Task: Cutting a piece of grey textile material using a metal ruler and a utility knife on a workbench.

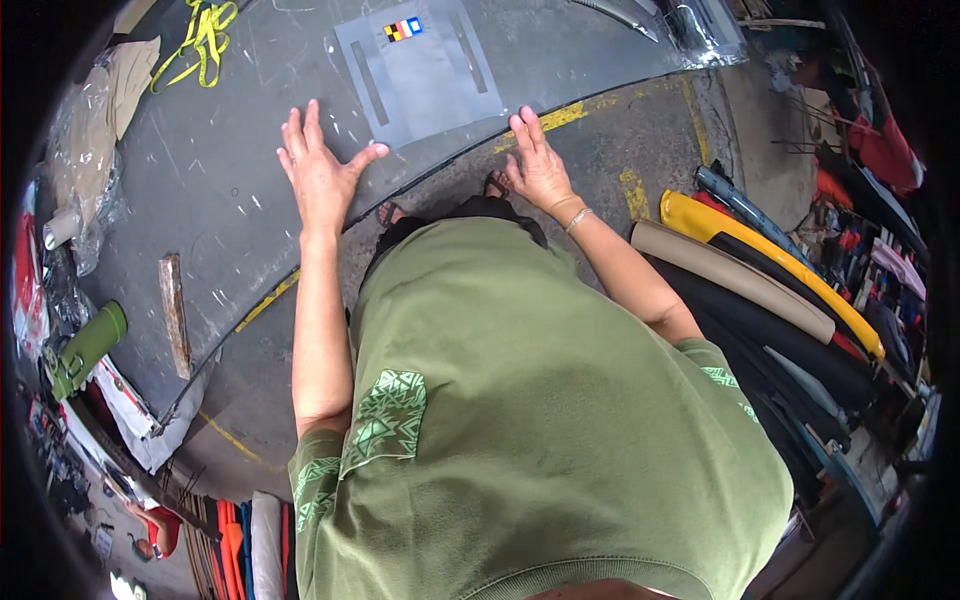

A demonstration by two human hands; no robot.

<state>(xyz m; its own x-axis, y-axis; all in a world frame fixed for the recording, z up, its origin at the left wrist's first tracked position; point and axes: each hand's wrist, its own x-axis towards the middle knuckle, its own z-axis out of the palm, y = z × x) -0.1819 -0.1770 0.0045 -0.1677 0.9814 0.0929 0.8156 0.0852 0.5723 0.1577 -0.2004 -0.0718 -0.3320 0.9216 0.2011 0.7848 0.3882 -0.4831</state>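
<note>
A flat grey sheet (432,95) lies on the dark tabletop (215,185) near its front edge. It bears two long dark strips and a small patch of coloured blocks (404,29). To the left of the sheet, my left hand (322,170) is open, fingers spread and thumb pointing at the sheet's lower left corner. It holds nothing. My right hand (541,168), also empty, has its fingers stretched out near the table edge, just off the sheet's lower right corner. Whether either hand touches the table, I cannot tell.
A yellow tape measure (205,42) lies at the far left, and a worn wooden strip (175,315) nearer. A green roll (90,350) sits at the left edge. Beige (735,280) and yellow rolls (790,262) stand at right. Another person (160,530) shows lower left.
</note>
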